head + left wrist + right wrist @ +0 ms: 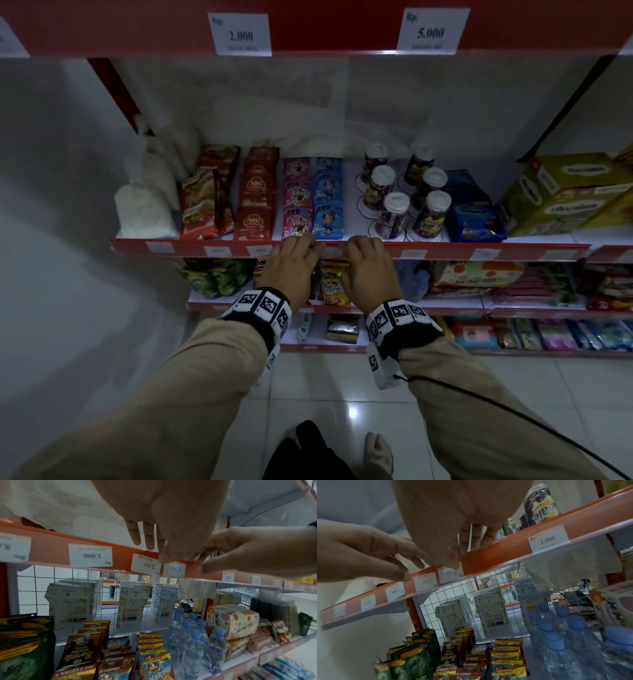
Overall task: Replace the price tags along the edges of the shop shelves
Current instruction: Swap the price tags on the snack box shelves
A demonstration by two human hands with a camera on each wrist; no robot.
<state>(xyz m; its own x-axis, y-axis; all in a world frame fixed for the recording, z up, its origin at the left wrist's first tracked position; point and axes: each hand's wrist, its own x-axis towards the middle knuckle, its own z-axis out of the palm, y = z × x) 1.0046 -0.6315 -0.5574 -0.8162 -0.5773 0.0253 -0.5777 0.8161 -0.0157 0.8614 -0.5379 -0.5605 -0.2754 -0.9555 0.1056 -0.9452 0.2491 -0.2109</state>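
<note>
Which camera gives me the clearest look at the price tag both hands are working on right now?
Left wrist: the price tag sits just below the fingers, mostly unobstructed, print faint. The right wrist view shows the same tag with its top covered by the right hand. The head view shows only a sliver between the hands.

Both hands raised side by side, fingers (310,245) curled.

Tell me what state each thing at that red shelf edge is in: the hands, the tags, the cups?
left hand: fingertips on the shelf rail, beside the tag.
right hand: fingers on the rail, thumb at the tag.
price tag: seated in the rail, between the hands.
drink cups: upright, lids on.
</note>
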